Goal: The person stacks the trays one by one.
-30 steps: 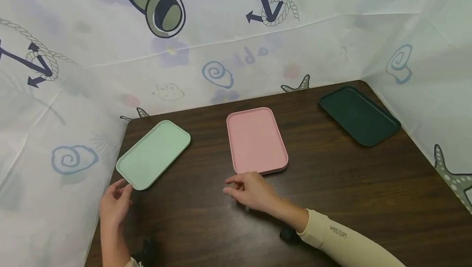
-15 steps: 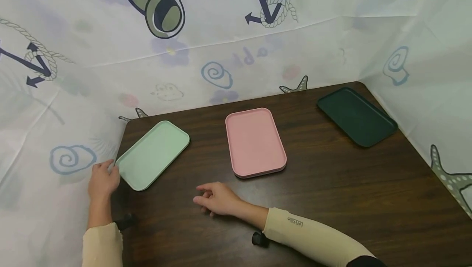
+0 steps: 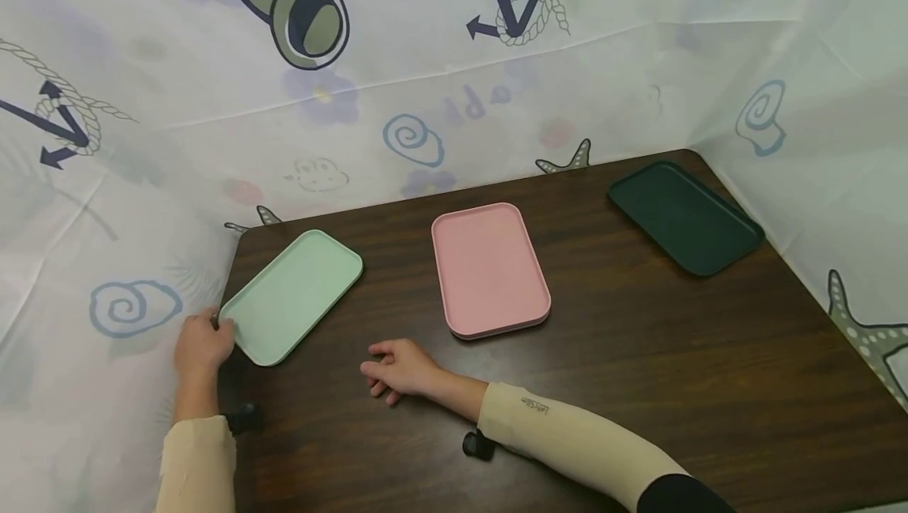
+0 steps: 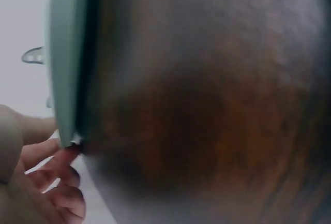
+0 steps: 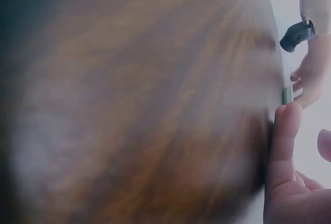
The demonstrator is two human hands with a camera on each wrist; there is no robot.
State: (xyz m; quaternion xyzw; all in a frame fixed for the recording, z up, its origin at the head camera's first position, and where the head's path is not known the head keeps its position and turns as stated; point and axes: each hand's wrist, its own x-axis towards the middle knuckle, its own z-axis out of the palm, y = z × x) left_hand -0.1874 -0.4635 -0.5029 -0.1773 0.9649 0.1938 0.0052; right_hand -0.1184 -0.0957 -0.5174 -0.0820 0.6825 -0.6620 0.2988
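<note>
At the table's left edge in the head view, my left hand (image 3: 202, 346) pinches the near-left corner of the light green tray (image 3: 292, 297). The left wrist view shows its thumb and fingers (image 4: 66, 159) around the corner of the green tray (image 4: 64, 53). My right hand (image 3: 403, 372) hovers over the table to the right of the green tray, fingers loosely bent, holding nothing. Beyond it lies a pink tray (image 3: 491, 270), apart from the hand, with a second rim showing beneath. In the right wrist view the right hand (image 5: 292, 177) is partly seen.
A dark green tray (image 3: 686, 217) lies at the back right of the brown wooden table (image 3: 603, 371). Patterned cloth (image 3: 397, 48) hangs behind the table and along its sides. Small black devices (image 3: 479, 445) are strapped at both wrists.
My left hand has moved up and left from the green tray's near corner and now grips its left corner. My right hand has moved left, away from the pink tray. The trays have not visibly shifted.
</note>
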